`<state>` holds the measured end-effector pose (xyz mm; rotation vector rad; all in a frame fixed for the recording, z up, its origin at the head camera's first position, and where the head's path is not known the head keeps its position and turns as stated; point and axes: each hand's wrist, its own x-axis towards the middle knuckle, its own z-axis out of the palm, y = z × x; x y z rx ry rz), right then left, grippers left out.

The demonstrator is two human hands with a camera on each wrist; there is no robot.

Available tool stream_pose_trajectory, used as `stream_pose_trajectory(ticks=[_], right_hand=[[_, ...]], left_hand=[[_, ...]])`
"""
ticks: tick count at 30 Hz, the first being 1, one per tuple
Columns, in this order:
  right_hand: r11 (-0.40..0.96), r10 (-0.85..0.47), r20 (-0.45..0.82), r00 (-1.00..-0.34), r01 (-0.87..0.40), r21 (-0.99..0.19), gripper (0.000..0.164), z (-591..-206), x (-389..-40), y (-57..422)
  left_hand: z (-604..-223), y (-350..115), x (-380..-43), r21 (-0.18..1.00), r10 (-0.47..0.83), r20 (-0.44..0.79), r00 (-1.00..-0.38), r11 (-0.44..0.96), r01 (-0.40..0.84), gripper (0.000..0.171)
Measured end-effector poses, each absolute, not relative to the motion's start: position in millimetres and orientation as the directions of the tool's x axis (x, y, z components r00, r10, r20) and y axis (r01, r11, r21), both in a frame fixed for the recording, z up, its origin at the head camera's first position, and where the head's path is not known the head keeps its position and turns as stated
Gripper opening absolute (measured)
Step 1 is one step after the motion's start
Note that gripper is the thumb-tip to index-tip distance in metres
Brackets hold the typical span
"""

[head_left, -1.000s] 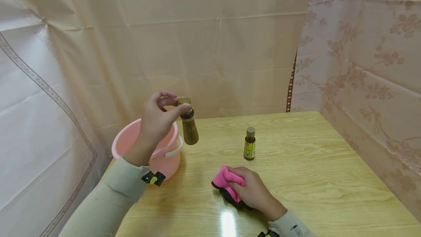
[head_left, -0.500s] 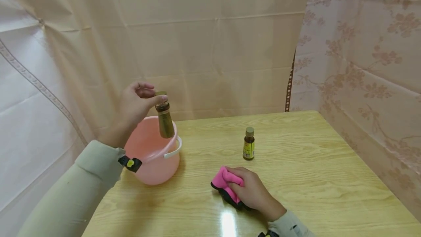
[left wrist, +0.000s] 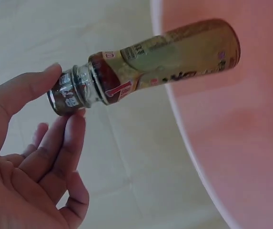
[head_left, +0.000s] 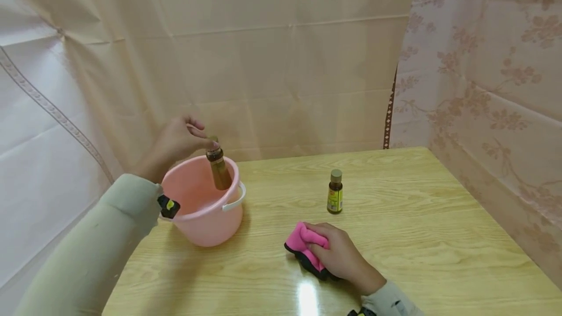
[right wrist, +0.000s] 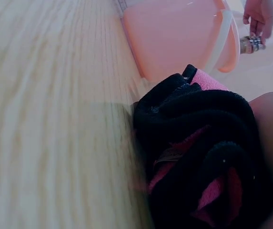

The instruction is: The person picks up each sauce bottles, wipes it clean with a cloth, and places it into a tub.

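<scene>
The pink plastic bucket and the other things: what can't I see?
Pink plastic bucket: head view, rim hides its near inside wall.
Small brown bottle with yellow label: head view, writing too small.
Pink-and-black fabric cloth: right wrist view, cut off by bottom edge.

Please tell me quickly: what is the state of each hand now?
Left hand: pinching a tapered brown glass bottle by its cap.
Right hand: gripping a bunched pink and black cloth.

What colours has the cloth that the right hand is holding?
The cloth is pink and black; both colours show best in the head view.
</scene>
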<state>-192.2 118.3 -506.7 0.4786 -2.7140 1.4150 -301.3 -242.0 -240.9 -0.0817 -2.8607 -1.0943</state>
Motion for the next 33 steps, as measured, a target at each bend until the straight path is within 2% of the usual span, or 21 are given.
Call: stream_pose_trajectory(ticks=[9, 17, 23, 28, 33], right_hand=[[0.537, -0.250, 0.172, -0.953, -0.285, -0.794, 0.048, -507, -194, 119], [0.491, -0.260, 0.167, -0.951, -0.279, -0.825, 0.046, -506, -195, 121], [0.482, -0.265, 0.158, -0.951, -0.273, -0.832, 0.046, -507, -194, 121], [0.491, -0.264, 0.158, -0.952, -0.274, -0.827, 0.047, -507, -194, 121], [0.491, -0.263, 0.157, -0.952, -0.272, -0.827, 0.047, -507, -194, 120]], left_hand=[[-254, -244, -305, 0.480, 0.069, 0.033, -0.997, 0.874, 0.077, 0.065], [-256, -240, -319, 0.279, 0.084, -0.055, -0.995, 0.958, 0.065, 0.056], [-262, -242, -326, 0.244, 0.080, -0.090, -0.993, 0.968, 0.056, 0.058], [-272, -250, -331, 0.234, 0.111, -0.079, -0.991, 0.968, 0.090, 0.050], [-280, -252, -334, 0.254, 0.104, -0.116, -0.988, 0.965, 0.072, 0.040]])
